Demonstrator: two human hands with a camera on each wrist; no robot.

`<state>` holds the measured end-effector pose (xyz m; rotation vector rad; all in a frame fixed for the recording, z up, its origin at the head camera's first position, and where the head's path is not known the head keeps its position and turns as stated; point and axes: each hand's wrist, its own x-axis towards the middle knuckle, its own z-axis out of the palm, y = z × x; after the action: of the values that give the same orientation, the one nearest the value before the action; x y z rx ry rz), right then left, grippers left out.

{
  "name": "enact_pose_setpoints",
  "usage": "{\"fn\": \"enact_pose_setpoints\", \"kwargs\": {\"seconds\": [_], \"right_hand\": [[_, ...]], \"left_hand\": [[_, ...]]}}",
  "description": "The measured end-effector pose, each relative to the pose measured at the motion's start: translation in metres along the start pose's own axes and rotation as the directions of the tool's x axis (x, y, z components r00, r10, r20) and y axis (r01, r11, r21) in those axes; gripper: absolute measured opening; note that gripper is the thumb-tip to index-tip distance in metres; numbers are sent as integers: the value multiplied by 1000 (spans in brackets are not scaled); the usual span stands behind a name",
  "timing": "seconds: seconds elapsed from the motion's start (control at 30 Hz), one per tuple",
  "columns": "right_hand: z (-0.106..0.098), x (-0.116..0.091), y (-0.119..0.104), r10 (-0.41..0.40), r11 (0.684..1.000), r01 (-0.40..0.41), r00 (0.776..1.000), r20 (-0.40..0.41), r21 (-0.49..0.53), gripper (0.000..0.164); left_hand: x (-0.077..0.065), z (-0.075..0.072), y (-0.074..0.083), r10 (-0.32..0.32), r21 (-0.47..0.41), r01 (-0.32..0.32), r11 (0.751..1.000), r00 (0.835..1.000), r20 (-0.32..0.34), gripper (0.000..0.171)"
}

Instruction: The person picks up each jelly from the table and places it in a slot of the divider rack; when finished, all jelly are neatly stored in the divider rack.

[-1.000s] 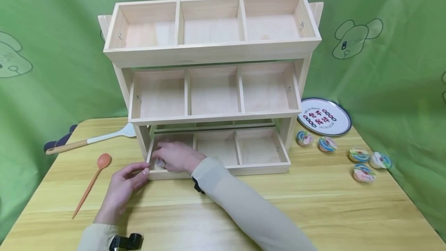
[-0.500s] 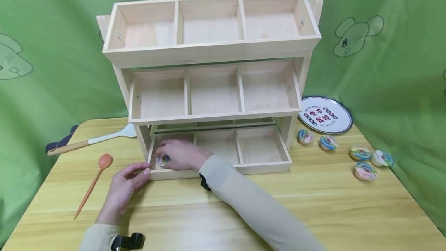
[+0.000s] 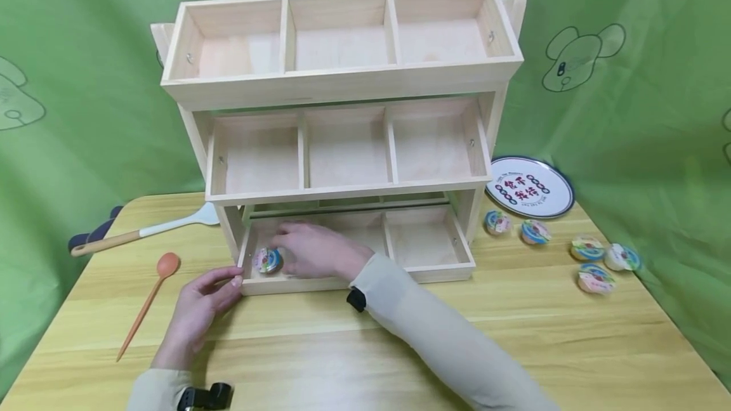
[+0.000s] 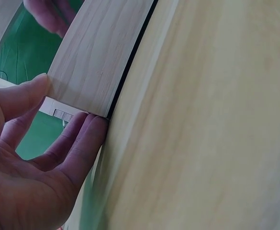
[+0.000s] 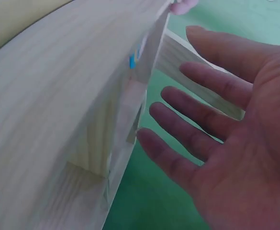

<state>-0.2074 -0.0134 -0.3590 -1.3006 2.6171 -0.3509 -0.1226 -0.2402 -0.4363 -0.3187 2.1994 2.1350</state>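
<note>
A small jelly cup [image 3: 267, 260] with a printed lid lies in the left compartment of the bottom tray of a wooden three-tier rack [image 3: 342, 84]. Just right of it, my right hand [image 3: 320, 251] hovers over the tray, holding nothing. The right wrist view shows that hand [image 5: 226, 115] with its fingers extended and spread. My left hand [image 3: 202, 303] holds the bottom tray's front left corner. In the left wrist view, its thumb and fingers [image 4: 77, 148] touch the end of the front board [image 4: 96, 57].
Several jelly cups [image 3: 594, 279] lie at the table's right, in front of a white plate [image 3: 533, 198] with a blue rim. On the left are an orange spoon [image 3: 150, 306] and a white utensil [image 3: 165, 227] with a wooden handle. A green curtain [image 3: 645, 94] hangs behind.
My right hand has let go of the jelly cup in the left compartment and moved right, leaving the cup in full view. The left hand stays at the tray corner.
</note>
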Motion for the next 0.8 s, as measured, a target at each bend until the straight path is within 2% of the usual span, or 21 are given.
{"fn": "enact_pose_setpoints", "kwargs": {"seconds": [0.33,0.57,0.8], "right_hand": [[-11,-24,5,8,999,-5,998,-63,53,45],[-17,-46,11,26,999,-25,998,-58,21,49],[-17,-66,22,79,995,-74,994,-70,74,49]], "left_hand": [[0,0,0,4,-14,-4,1000,1000,0,29],[0,1,0,1,-21,-1,1000,1000,-3,28],[0,1,0,-8,-16,8,1000,1000,-8,27]]}}
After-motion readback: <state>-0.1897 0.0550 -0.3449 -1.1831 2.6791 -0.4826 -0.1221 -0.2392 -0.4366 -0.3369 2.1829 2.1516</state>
